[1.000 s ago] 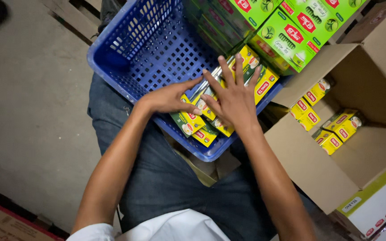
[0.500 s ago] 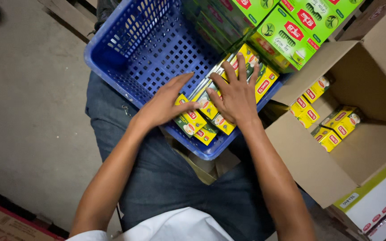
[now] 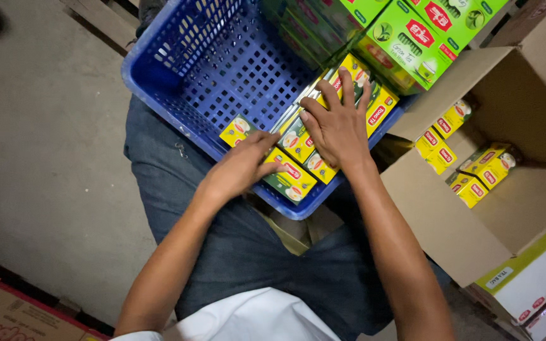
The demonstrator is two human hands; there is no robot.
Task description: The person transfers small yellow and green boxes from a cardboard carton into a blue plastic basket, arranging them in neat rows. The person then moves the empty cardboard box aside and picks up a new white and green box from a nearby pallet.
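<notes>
Where the small yellow-and-green boxes (image 3: 298,142) lie matters most to me: they sit in a row along the near right wall of the blue basket (image 3: 178,69), and the row's long axis runs diagonally, from the corner closest to my lap up and away toward the far right. Both of my hands rest directly on that row, so nothing needs reaching for. My right hand (image 3: 339,126) lies flat on the upper, farther part of the row, fingers spread and pointing along the diagonal, palm pressing down; it pinches nothing. My left hand (image 3: 238,167) comes in from the near left across the basket rim, fingers loosely together and extended, tips touching the boxes at the near end; I cannot tell whether the thumb hooks under one. By my judgement the left is nearer the loose end of the row and the right pins the rest. Beyond the basket, larger green cartons (image 3: 412,38) overlap its far right corner. An open cardboard carton (image 3: 475,233) to my right holds several more small boxes, well apart from both hands.
</notes>
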